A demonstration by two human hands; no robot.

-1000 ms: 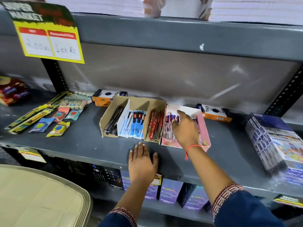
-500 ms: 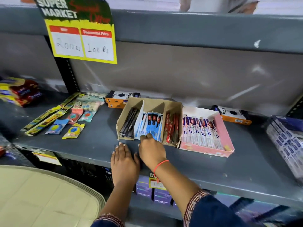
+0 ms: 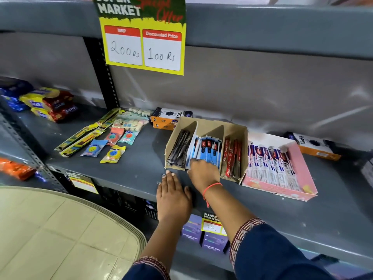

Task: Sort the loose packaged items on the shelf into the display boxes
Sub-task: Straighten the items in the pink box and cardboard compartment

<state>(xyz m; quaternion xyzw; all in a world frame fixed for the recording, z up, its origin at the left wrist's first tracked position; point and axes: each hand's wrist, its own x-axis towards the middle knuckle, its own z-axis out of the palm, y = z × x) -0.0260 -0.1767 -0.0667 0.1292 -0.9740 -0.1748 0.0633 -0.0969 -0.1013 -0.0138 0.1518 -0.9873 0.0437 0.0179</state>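
Observation:
A three-slot cardboard display box stands on the grey shelf. It holds black pens, blue packets and red packets. My right hand is at the front of the middle slot, fingers over the near ends of the blue packets and thumb beneath. My left hand lies flat on the shelf just in front of the box, holding nothing. A pink display box to the right holds white-and-blue packets. Loose round-toy packets and long yellow strips lie to the left.
Orange-and-white boxes sit at the back, one behind the cardboard box and one at far right. A yellow price sign hangs from the upper shelf. Biscuit packs lie at far left. Purple boxes fill the lower shelf.
My right hand left the pink box and came to the front of the blue packets' slot. The view has swung left. My left hand stays flat on the shelf.

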